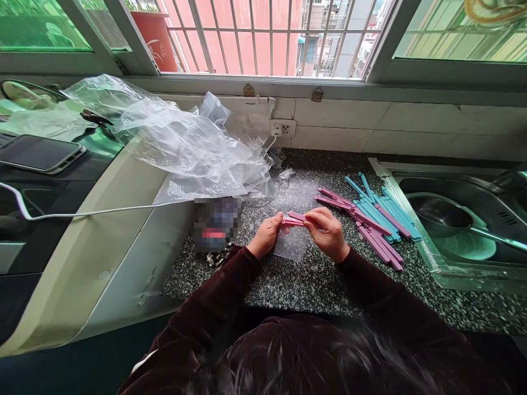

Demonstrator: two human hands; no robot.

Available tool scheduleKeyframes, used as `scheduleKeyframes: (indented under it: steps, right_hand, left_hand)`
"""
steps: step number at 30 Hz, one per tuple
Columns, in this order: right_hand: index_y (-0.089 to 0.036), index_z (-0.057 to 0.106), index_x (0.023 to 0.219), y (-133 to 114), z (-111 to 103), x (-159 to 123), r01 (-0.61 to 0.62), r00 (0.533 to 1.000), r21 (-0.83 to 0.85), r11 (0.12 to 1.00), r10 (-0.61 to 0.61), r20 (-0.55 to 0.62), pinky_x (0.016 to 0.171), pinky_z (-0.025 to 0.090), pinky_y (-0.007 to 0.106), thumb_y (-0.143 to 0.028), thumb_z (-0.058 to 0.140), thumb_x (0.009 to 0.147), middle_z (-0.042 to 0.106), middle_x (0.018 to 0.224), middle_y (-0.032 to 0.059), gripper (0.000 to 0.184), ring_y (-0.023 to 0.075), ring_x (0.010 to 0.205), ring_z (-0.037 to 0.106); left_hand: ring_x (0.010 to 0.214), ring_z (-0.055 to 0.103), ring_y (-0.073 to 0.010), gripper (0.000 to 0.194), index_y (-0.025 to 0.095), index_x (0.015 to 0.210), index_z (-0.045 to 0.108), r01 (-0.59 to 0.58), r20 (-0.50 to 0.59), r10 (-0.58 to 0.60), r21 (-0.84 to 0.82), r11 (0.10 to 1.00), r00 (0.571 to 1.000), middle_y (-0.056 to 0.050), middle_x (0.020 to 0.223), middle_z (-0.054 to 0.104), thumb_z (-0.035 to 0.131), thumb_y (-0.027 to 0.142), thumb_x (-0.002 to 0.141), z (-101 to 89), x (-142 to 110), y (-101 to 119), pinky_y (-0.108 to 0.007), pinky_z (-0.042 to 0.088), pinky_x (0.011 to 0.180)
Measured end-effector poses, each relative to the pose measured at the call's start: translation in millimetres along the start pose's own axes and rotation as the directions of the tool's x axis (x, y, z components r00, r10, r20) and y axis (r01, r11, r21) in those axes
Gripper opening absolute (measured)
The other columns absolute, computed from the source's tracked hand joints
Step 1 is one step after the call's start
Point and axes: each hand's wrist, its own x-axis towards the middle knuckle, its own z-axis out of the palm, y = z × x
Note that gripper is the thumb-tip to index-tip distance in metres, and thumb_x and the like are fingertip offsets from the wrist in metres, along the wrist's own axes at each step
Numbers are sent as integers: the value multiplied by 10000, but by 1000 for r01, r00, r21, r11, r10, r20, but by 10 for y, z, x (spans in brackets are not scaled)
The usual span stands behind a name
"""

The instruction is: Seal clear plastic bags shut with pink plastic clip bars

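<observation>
Strips [293, 221] pinched between both hands, clear bag just below

Both hands are closed on the small pink strips, over the near part of the speckled counter [317, 291]. The left hand [265, 238] grips them at one end between thumb and fingers; the right hand [329, 236] pinches at the other end, where one strip angles slightly away from the rest. A small clear bag [290, 249] shows just under them; whether the left fingers also hold its edge, I cannot tell.

The step in hand looks like bringing a few strips together and lining them up. Off to the right, between the hands and the sink [438, 274], loose pink strips [381, 247] and turquoise strips [370, 211] lie in a crossed, overlapping pile, none of them in the grip.

As I judge it, the next move calls for a steady left pinch while the right fingertips ease the angled strip flush with the others. Too hard a squeeze could make the thin pieces slide past each other or fan out; too loose a hold could drop one onto the counter. The film of the bag looks flimsy, so strip ends could snag on it if they came down crooked
</observation>
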Motion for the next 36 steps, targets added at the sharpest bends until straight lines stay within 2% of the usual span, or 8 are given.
scheduleKeyframes:
  steps: [3,11,20,36]
  right_hand:
    - [-187,634,875,-1,-8,2,-13,1000,13,1000,13,-7,586,518,281,-196,564,822,599,833,65,88,157,765,584]
    - [-188,630,872,0,-22,7,-8,999,26,1000,9,-38,561,516,268,-205,567,820,596,832,59,84,145,736,584]
    - [-185,625,875,-25,-47,18,-17,998,48,999,19,-51,527,499,253,-202,575,815,596,833,60,80,141,726,576]
    - [-191,625,858,-2,-151,80,-25,993,50,998,30,-110,678,512,348,-228,573,813,611,799,51,78,168,750,580]
  left_hand:
    - [514,422,-98,481,146,538,556,-56,19,54,79,995,998,5,519,544,548,585,732,-21,-3,2,-244,310,553]
    - [482,379,-83,514,128,549,573,-79,15,77,229,970,997,11,499,509,538,614,713,-1,-43,92,-238,277,519]
    - [435,324,-73,509,132,535,559,-38,-32,48,264,964,998,21,455,459,531,607,716,-17,-38,88,-234,219,463]
    - [429,327,-69,497,131,535,560,-21,-74,38,215,976,997,20,447,466,546,591,720,-27,-32,110,-240,212,459]
